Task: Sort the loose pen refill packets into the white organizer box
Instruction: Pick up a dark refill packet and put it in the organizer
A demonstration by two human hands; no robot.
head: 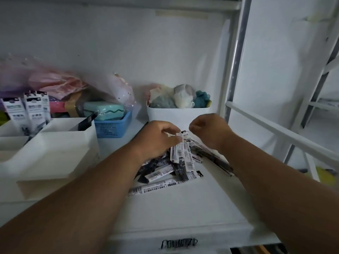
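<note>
**Both hands over the packet pile**

Seen at centre of the frame: a loose pile of pen refill packets [172,169], black and white with barcodes, spread flat on the white shelf [183,208]. Lying crossed over each other, some pointing toward the lower left, some toward the right.

Left hand [157,140] placed on the upper left part of the pile, fingers curled down, gripping a small bunch of packets [180,149] at their top ends; bunch hanging downward from the fingertips, its lower ends touching the pile. Right hand [207,131] just beside it, to the right, above the upper right edge of the pile, fingers curled inward. Cannot tell whether anything is pinched there, since the fingertips are turned away. Small gap visible between the two hands.

At the left of the frame, well apart from the pile: the white organizer box [55,149] with several compartments. In its upper left compartment, standing upright: some sorted packets [27,110].

Behind, in upper middle: a blue basket [113,127] and a white tub [176,112] filled with soft cloth-like things.
</note>
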